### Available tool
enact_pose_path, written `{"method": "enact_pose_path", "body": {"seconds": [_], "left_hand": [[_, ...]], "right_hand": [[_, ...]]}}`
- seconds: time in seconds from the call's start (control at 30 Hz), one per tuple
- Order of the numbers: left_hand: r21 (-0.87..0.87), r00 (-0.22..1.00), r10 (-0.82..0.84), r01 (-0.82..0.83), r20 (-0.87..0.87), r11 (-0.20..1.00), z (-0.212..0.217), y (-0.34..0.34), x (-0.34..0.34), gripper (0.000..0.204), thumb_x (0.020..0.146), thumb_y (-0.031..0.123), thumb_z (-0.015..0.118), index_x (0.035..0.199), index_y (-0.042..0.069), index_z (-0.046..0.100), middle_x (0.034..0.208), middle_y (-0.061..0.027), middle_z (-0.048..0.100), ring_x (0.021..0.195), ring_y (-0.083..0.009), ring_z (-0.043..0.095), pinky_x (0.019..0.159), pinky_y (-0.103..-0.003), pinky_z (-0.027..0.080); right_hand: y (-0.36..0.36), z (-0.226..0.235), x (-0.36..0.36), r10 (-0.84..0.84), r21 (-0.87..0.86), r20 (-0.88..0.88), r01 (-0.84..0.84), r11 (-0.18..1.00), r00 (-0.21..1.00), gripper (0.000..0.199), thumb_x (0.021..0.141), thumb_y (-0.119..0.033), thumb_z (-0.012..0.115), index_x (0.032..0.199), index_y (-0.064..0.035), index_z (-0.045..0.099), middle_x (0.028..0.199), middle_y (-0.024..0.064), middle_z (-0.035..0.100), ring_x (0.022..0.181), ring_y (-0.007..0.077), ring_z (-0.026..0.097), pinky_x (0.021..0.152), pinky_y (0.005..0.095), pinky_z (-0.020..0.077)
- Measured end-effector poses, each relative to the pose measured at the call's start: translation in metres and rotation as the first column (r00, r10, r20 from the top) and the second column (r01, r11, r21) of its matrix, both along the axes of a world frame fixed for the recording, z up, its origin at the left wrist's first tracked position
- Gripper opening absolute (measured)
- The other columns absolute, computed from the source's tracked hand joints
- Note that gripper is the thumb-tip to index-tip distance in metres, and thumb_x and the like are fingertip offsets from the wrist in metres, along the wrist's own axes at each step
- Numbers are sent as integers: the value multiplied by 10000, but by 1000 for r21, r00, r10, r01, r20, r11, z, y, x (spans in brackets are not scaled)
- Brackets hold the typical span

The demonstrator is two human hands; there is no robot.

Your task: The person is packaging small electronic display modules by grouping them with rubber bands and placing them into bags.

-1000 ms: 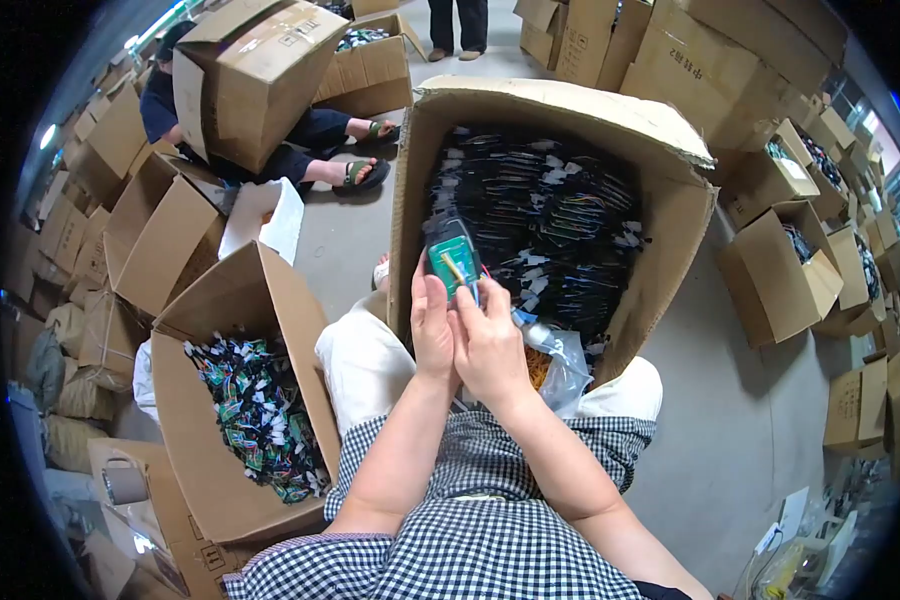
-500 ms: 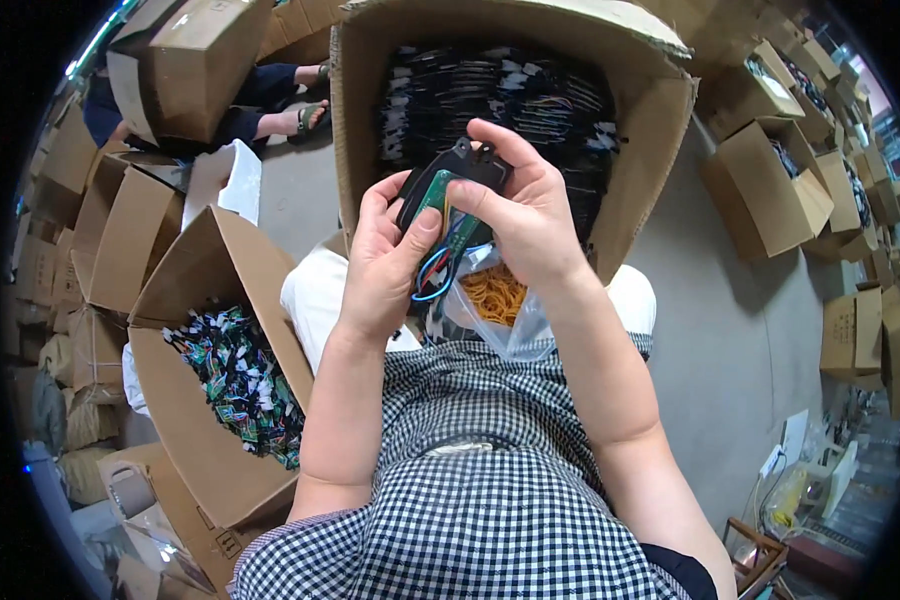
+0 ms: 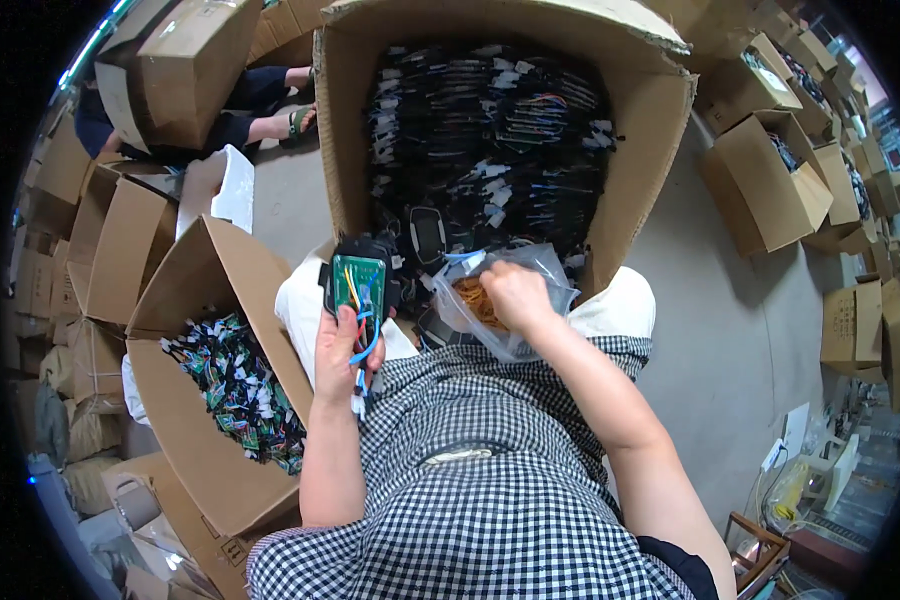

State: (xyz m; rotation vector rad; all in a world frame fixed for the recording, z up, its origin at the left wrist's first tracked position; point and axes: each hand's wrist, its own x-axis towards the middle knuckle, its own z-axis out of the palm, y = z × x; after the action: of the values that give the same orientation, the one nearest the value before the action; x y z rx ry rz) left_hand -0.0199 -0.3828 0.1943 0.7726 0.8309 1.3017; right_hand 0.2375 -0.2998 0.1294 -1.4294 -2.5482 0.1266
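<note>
1. Brown cardboard forms the large box point(image 3: 655, 165) straight ahead, its near end between the person's white-clad knees point(image 3: 625, 305), probably so both hands reach it easily.
2. Near left, a smaller open box point(image 3: 165, 400) leans its wall beside the left knee, which seems to put its loose, tangled boards point(image 3: 240, 390) within the left arm's reach.
3. Inside the large box, at its far end, dark stacked pieces point(image 3: 440, 130) lie packed in rows, apparently to save space.
4. Clear plastic makes the bag point(image 3: 560, 290) at the box's near end, its mouth open, likely for easy dipping.
5. Bunched and partly curled, the right hand point(image 3: 518, 295) is at that mouth; its fingertips are hidden, so whether it has hold of anything cannot be told.
6. Closed around the lower end of a black unit point(image 3: 390, 290), left of the bag, the left hand point(image 3: 336, 350) keeps its thumb on top, seemingly to steady the green circuit board point(image 3: 345, 272) facing up.
7. Orange bands point(image 3: 477, 300) fill the bag.
8. Thin blue wires point(image 3: 372, 348) hang over the left fingers.
</note>
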Motion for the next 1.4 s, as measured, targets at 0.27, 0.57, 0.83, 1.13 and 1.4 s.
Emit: {"method": "enact_pose_path", "body": {"seconds": [0.27, 0.57, 0.83, 1.13, 1.4], "left_hand": [[-108, 989, 79, -66, 127, 992, 27, -27, 19, 387, 937, 257, 543, 1278, 129, 410, 1116, -146, 604, 905, -315, 664, 655, -380, 591], [-241, 933, -24, 117, 359, 963, 23, 11, 31, 242, 975, 285, 478, 1168, 139, 462, 912, -46, 580, 513, -93, 406, 360, -178, 282], [-216, 946, -208, 264, 249, 940, 51, 14, 56, 429, 928, 282, 570, 1299, 149, 401, 854, -59, 611, 519, -119, 566, 372, -216, 431], [-48, 638, -299, 467, 709, 883, 39, -31, 40, 486, 950, 417, 476, 1241, 28, 473, 1138, -196, 548, 567, -97, 439, 416, -174, 353], [-115, 594, -105, 322, 798, 940, 84, -30, 19, 558, 964, 437, 437, 1158, -85, 478, 992, -141, 586, 556, -61, 356, 410, -174, 282]], "right_hand": [[-16, -9, 13, -38, -58, 51, 41, 997, 998, 85, 765, -108, 551, 789, -76, 626, 789, 97, 645, 706, 264, 655, 607, 380, 534], [-10, 46, 9, -384, -436, -733, 46, 899, 561, 148, 817, -60, 654, 955, -32, 699, 848, 114, 699, 668, 171, 678, 589, 266, 533], [-27, 106, -10, -126, -85, -720, 93, 992, 682, 188, 718, -101, 667, 874, 4, 674, 819, 188, 660, 722, 297, 670, 642, 336, 530], [-71, 137, -15, -642, -71, -664, -822, 565, -384, 145, 844, -23, 614, 967, -78, 560, 837, 130, 619, 703, 226, 603, 641, 291, 486], [-80, 136, 21, -277, -640, -724, -765, -74, 632, 247, 887, -122, 607, 1104, -15, 657, 889, 150, 686, 528, 122, 598, 493, 203, 487]]}}
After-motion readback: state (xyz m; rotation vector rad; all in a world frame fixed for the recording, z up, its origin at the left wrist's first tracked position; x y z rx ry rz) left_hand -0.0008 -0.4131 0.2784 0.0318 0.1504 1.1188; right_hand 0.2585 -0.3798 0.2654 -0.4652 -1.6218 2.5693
